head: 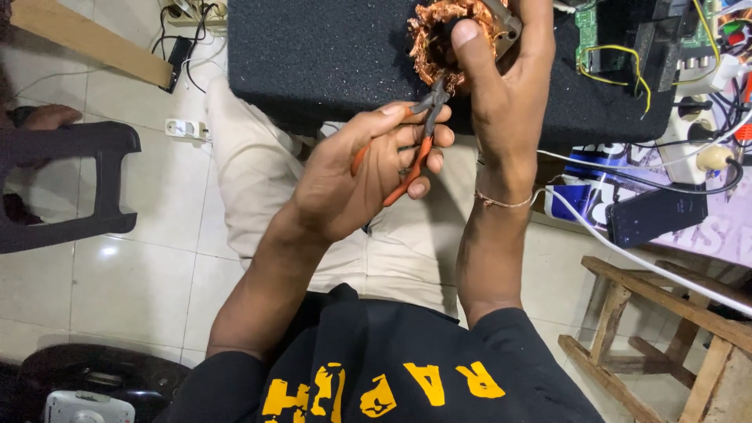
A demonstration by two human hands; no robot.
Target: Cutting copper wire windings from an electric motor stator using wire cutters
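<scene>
Bright, even indoor light on you here; soft glare off the floor tiles [117, 266], faint shadows, sharp focus, edges slightly bent.

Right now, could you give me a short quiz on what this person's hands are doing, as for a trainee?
1. True or false: the left hand holds the pliers.
2. Which hand holds the copper coil: A, the left hand, or B, the right hand?
3. Fill in: the handles of the pliers are ____.
Key: 1 true; 2 B; 3 orange.
</scene>
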